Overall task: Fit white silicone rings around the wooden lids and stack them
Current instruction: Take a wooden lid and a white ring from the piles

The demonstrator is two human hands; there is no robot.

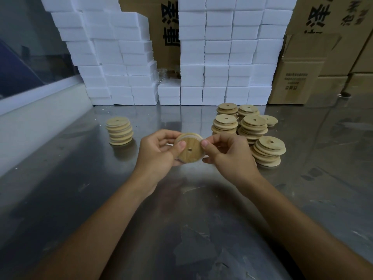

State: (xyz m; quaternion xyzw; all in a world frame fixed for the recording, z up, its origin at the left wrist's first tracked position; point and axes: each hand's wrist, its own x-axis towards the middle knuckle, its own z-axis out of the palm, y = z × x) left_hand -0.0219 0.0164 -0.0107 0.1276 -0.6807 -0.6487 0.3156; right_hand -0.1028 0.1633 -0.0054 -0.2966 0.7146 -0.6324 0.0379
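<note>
Fingers of both hands curled around a single round wooden lid held just above the steel table, near the middle of the view. The left hand gripped the lid's left edge, thumb lying across its face and the other fingers wrapped behind it. The right hand pinched the lid's upper right rim between thumb and forefinger. Both forearms reached forward from the bottom corners, wrists slightly bent inward, and their elbows were cut off by the frame.

A white silicone ring showed as a thin pale band along the lid's top edge; how far around it sat was hard to make out, since the fingers hid most of the rim.

One stack of lids stood to the left. Several more stacks clustered to the right, partly hidden behind the right hand. White foam blocks and cardboard boxes rose at the table's far edge.
</note>
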